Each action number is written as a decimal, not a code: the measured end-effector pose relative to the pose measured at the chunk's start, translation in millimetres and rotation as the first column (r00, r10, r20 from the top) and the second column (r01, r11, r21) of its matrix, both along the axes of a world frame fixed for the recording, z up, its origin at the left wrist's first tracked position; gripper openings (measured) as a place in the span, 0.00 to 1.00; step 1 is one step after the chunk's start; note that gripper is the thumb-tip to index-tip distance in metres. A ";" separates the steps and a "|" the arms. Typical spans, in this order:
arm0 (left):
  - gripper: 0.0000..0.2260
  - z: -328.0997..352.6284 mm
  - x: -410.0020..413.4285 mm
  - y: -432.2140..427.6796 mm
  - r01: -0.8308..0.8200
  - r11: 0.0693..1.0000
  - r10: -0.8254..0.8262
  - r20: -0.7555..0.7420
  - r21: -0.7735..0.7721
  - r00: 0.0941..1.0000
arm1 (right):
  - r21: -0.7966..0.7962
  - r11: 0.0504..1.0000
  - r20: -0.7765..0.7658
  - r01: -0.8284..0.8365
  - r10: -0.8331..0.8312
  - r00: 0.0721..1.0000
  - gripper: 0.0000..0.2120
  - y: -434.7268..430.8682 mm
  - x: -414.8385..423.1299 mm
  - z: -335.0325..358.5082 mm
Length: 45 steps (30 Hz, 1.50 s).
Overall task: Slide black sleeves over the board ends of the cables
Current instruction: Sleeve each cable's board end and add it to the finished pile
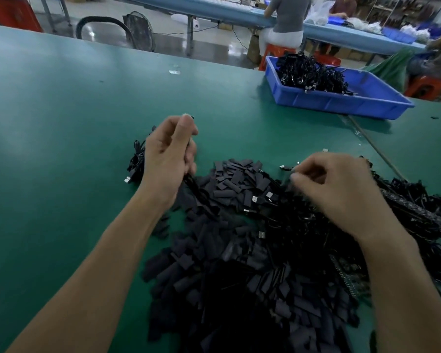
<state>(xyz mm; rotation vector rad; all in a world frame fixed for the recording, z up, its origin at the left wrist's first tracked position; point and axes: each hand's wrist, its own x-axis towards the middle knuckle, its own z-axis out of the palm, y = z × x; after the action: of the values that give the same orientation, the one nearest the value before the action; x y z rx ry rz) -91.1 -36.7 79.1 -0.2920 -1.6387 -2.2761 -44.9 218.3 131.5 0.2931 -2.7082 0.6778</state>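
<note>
Green worktable (61, 103); glossy floor (163, 29), long blue bench (341, 31), orange stools (278, 50) behind.

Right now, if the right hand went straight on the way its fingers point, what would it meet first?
Probably the small metal plug lying just ahead of the right hand, then the pile of black sleeves. Blur at the fingertips leaves the gap unclear.

The right hand (341, 194) (fingertips blurred) hides whatever it holds.

One view only, from the person's head: it faces forward and down across the green table (61, 110), close above the left hand (168, 159) and right hand (341, 192), wide enough to catch the blue tray (341, 104) beyond.
</note>
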 end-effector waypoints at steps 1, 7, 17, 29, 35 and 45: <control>0.12 1.1 -0.7 -3.3 -0.040 0.996 0.038 -0.025 -0.075 0.999 | -0.005 0.996 0.118 -0.092 0.091 0.989 0.02 -6.5 0.9 1.0; 0.14 -6.8 -4.5 -14.5 -0.094 0.914 0.077 -0.060 -0.394 0.995 | -0.094 0.932 0.685 -0.349 0.315 0.657 0.11 -48.4 1.6 -17.5; 0.10 -17.8 -1.3 -15.8 -0.003 0.796 0.018 0.019 -0.605 1.000 | 0.241 0.966 0.515 -0.095 -0.045 0.856 0.13 -88.0 -19.2 -67.1; 0.10 -21.0 0.6 -17.9 -0.065 0.738 0.101 0.015 -0.672 0.995 | 0.129 0.984 0.382 -0.126 0.068 0.922 0.05 -89.0 -8.9 -80.8; 0.11 -15.0 5.5 -14.2 -0.057 0.700 0.066 -0.015 -0.712 0.998 | -0.433 0.901 0.321 0.000 0.154 0.934 0.09 -75.1 -13.9 -64.2; 0.11 -10.8 12.1 -4.5 -0.039 0.672 0.014 -0.039 -0.739 0.999 | -0.682 0.731 0.086 -0.027 0.117 0.989 0.11 -63.7 -13.5 -56.7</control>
<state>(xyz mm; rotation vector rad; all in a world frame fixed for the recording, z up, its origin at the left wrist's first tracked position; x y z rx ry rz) -79.0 -41.2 68.3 -0.4720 -2.4643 -1.4350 -58.4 154.7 74.8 0.1661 -2.3390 1.6936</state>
